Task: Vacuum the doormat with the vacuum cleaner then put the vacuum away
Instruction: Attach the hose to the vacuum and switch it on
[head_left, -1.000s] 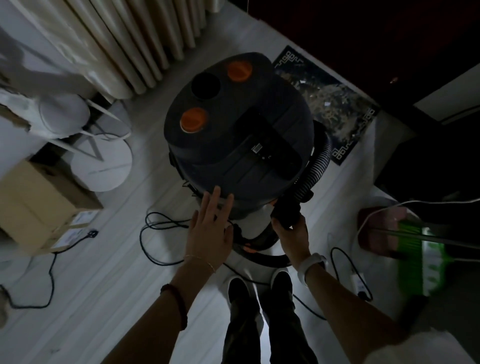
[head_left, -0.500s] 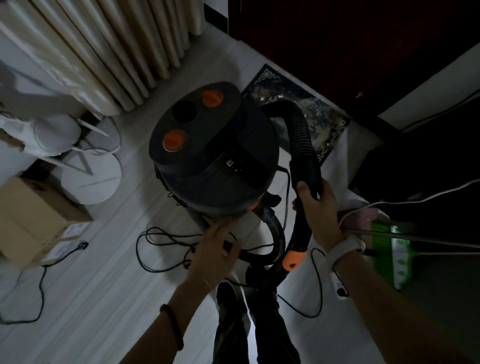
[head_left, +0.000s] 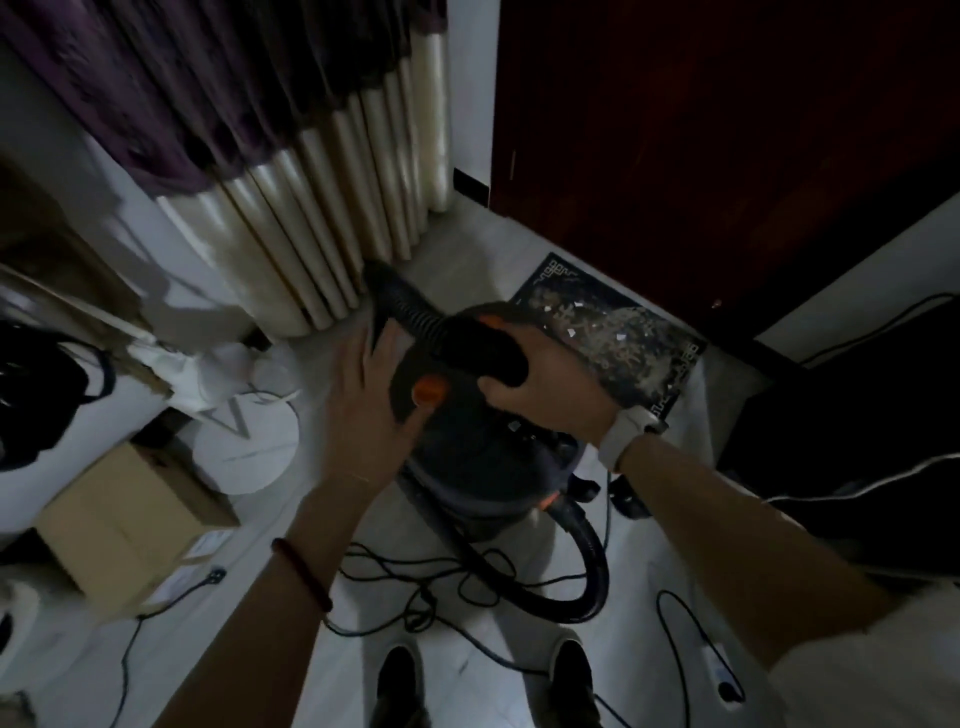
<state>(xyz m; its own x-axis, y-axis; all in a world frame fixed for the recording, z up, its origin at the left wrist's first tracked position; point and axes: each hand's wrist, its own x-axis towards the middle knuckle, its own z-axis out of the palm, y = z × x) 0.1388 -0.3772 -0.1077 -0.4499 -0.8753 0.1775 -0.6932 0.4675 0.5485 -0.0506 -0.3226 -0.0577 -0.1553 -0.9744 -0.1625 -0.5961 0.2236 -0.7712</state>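
A cardboard box (head_left: 130, 525) sits far left. Your left hand (head_left: 371, 410) lies spread against the canister vacuum cleaner (head_left: 488, 447), upright on the floor. Your right hand (head_left: 550, 384) grips the hose (head_left: 410, 306), which points away-left. The doormat (head_left: 618, 338) lies beyond.

A person stands over a dark, drum-shaped vacuum cleaner (head_left: 483, 452) with orange buttons, on a pale floor (head_left: 270, 649) in a dim room. Their right hand (head_left: 550, 384), a pale watch (head_left: 626, 436) on its wrist, grips the black ribbed hose (head_left: 441, 332) above the vacuum's lid. The left hand (head_left: 363, 410), fingers spread, rests against the vacuum's left side. Just beyond lies a dark patterned doormat (head_left: 618, 338) speckled with pale debris, before a dark red door (head_left: 701, 130). Black cables (head_left: 415, 587) tangle near the person's dark shoes (head_left: 400, 675). A brown cardboard box (head_left: 130, 519) sits to the left.
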